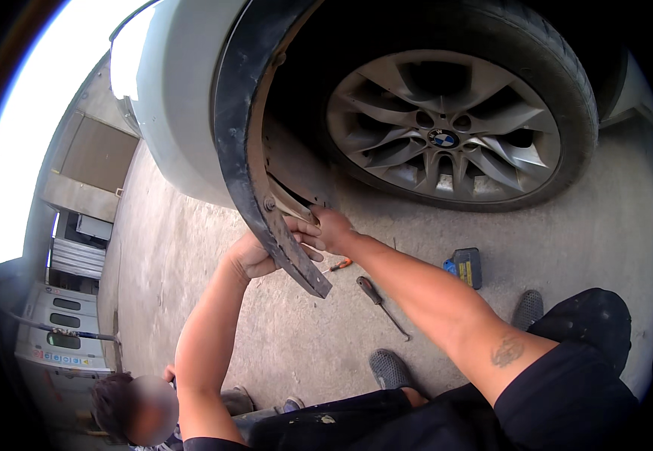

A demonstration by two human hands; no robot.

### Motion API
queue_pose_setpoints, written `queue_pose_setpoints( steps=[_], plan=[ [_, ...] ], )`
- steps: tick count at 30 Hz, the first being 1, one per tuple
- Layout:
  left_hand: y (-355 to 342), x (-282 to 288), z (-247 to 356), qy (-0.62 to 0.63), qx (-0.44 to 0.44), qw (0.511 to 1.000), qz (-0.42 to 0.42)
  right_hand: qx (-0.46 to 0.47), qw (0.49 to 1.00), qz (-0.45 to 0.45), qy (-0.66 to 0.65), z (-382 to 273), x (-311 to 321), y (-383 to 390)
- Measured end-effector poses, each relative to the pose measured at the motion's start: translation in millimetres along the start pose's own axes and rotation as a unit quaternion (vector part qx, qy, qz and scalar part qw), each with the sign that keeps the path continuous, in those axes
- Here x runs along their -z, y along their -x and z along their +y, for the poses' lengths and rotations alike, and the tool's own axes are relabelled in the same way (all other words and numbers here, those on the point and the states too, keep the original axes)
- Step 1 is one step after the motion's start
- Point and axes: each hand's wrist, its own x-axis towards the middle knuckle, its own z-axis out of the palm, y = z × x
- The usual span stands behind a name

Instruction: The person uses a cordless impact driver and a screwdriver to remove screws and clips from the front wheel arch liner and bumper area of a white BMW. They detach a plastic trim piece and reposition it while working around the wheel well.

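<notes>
A black wheel arch trim (238, 143) hangs from the light-coloured car body, its lower end loose and pointing toward me. My left hand (255, 255) reaches round this lower end, palm on the outer side and fingertips showing past the inner edge. Close beside those fingertips, my right hand (332, 229) is closed at the edge of the wheel arch liner (293, 201). Its fingertips are mostly hidden, and what they pinch is unclear. Below the hands, a screwdriver with an orange and black handle (340, 264) lies partly behind the trim.
A hook tool with a dark handle (370, 290) and a blue and black cordless tool (465, 267) rest on the concrete floor. The car wheel (578, 113) stands to the right. Another person (112, 406) is low at the left, near my left arm.
</notes>
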Motion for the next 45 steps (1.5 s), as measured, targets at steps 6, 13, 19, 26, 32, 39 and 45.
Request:
queue_pose_setpoints(
  steps=[6, 13, 19, 26, 32, 39, 45],
  plan=[
    [-40.5, 25.2, 33.8, -0.437, 0.011, 0.891, -0.122, 0.016, 0.998, -0.020, -0.061, 21.1, -7.0, -9.3],
    [-29.8, -25.5, 36.0, -0.877, -0.236, 0.413, -0.072, 0.015, 1.000, -0.003, -0.001, -2.5, 2.8, 2.0],
    [-56.3, 1.2, 4.7, -0.906, -0.357, 0.225, -0.026, 0.036, 0.998, 0.004, -0.051, 13.2, -2.0, -5.5],
    [-71.0, 8.0, -21.8, -0.894, -0.411, 0.176, 0.034, 0.089, 0.996, 0.013, -0.028, 11.7, 10.2, 5.8],
    [-69.4, 34.3, -40.9, -0.899, -0.316, 0.288, 0.090, 0.011, 1.000, 0.011, 0.024, -4.7, -16.7, -1.7],
    [-76.0, -5.2, -15.4, -0.936, -0.248, 0.238, 0.072, 0.035, 0.988, 0.105, 0.105, 10.6, -8.7, -5.1],
    [-66.7, 14.6, -23.4, -0.918, -0.333, 0.208, 0.060, 0.001, 0.994, 0.102, -0.043, -22.2, -18.1, 15.1]
  ],
)
